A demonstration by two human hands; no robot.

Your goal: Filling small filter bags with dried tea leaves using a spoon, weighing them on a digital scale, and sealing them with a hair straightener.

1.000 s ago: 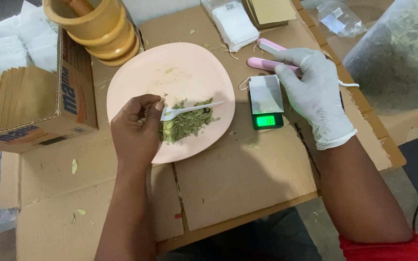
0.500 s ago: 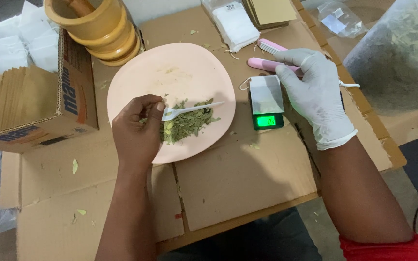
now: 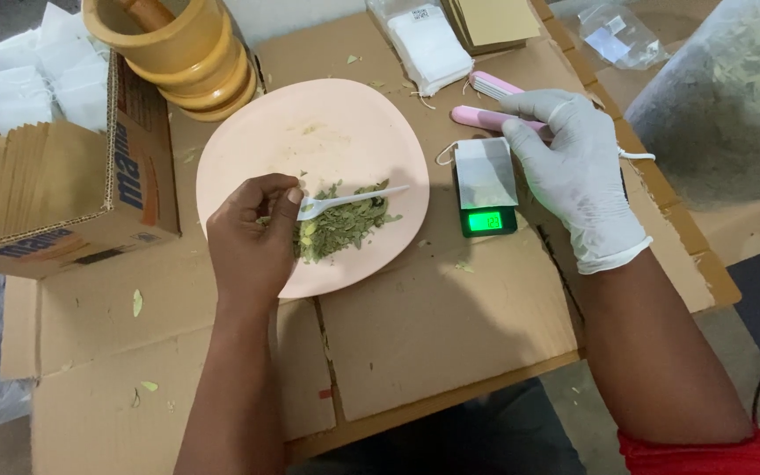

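Bare left hand pinches the white plastic spoon over the dried leaves on the pink plate, barely shifted from a second ago. Gloved right hand grips the pink sealer beside the filled sachet on the small scale, its green readout having changed

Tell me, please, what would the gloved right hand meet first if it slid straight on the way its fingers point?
The right hand points up and left, its fingertips already on the pink tool. Past that, the line likely reaches the white bag stack; height above the cardboard is unclear.
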